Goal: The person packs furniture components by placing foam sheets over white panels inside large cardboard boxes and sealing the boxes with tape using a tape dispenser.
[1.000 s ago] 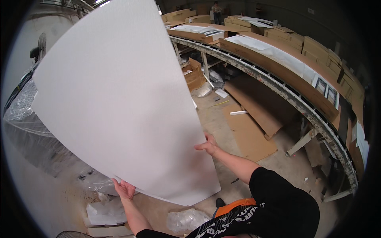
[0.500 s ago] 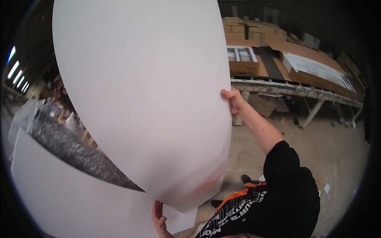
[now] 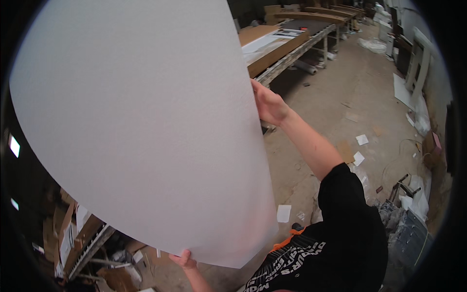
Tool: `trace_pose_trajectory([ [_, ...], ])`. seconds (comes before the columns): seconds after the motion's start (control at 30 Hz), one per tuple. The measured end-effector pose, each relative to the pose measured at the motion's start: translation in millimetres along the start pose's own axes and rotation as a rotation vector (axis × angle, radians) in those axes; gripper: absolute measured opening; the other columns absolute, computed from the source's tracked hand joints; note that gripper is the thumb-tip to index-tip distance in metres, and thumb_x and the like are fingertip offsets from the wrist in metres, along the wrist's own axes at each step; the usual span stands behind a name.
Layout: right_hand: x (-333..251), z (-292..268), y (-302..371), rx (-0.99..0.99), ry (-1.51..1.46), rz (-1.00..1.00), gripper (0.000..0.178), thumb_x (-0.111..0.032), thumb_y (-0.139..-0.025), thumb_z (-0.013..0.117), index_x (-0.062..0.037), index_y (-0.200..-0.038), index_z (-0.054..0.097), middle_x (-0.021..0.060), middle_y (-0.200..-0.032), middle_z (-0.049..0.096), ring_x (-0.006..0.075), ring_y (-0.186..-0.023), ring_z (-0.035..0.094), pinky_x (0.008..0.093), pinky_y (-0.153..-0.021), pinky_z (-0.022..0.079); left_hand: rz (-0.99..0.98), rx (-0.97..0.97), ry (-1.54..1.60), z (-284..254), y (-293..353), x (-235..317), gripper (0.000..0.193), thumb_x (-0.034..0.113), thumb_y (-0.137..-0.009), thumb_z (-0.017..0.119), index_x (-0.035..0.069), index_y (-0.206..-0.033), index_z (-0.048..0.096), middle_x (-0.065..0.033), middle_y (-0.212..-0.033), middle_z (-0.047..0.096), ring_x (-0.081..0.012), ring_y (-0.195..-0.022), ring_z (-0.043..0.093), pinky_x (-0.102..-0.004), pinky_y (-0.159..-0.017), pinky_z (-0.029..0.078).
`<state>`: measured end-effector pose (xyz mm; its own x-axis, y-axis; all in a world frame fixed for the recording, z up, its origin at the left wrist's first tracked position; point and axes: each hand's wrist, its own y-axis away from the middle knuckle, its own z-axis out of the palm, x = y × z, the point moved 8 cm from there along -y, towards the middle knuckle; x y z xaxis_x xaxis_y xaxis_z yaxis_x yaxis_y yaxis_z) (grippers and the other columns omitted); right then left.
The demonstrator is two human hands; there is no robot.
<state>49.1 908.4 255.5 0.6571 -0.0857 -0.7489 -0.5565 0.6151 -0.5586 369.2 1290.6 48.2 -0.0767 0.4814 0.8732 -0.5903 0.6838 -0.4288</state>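
Observation:
A large white sheet, probably of foam, stands in front of me and fills much of the head view. My right hand grips its right edge, with the fingers partly hidden behind the board. Down at the lower edge, my left hand holds the sheet with the thumb at the rim and the other fingers mostly out of sight. The sheet's lower right corner hangs close to my body.
Long conveyor tables with open cardboard boxes run along the far side. Another roller table is at lower left. Paper scraps litter the floor. Wrapped dark panels and leaning white frames line the right wall.
My view has turned, and the sheet has swung with me, away from the white stack seen at lower left before. Both hands stay at its edges, the left now gripping the lower rim.

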Motion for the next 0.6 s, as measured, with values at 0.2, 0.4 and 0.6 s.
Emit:
trace_pose_trajectory([
  [0.2, -68, -166, 158, 0.373, 0.237, -0.137, 0.091, -0.067, -0.085, 0.053, -0.0039, -0.146, 0.032, 0.0101, -0.146, 0.037, 0.0235, -0.136, 0.033, 0.0369, -0.110, 0.028, -0.167, -0.212, 0.344, 236, -125, -95, 0.074, 0.028, -0.070, 0.078, -0.003, -0.129, 0.047, -0.0117, -0.120, 0.058, -0.0272, -0.108, 0.056, -0.0402, -0.095, 0.044],
  [0.4, -191, -221, 230, 0.784, 1.361, -0.351, 0.066, -0.046, -0.086, 0.067, 0.0015, -0.130, 0.053, 0.0108, -0.124, 0.051, 0.0189, -0.118, 0.043, 0.0327, -0.101, 0.035, -0.312, -0.410, 0.748, 424, -172, -153, 0.078, 0.058, -0.088, 0.055, 0.001, -0.139, 0.040, -0.0112, -0.134, 0.052, -0.0296, -0.122, 0.051, -0.0467, -0.101, 0.043],
  [0.6, -301, -321, 235, 1.038, 1.290, -0.280, 0.049, -0.024, -0.081, 0.077, -0.0004, -0.119, 0.058, 0.0029, -0.105, 0.059, 0.0130, -0.095, 0.056, 0.0258, -0.083, 0.046, -0.551, -1.082, 0.904, 650, -223, -223, 0.071, 0.045, -0.086, 0.064, 0.000, -0.137, 0.043, -0.0127, -0.133, 0.054, -0.0299, -0.121, 0.053, -0.0446, -0.101, 0.044],
])
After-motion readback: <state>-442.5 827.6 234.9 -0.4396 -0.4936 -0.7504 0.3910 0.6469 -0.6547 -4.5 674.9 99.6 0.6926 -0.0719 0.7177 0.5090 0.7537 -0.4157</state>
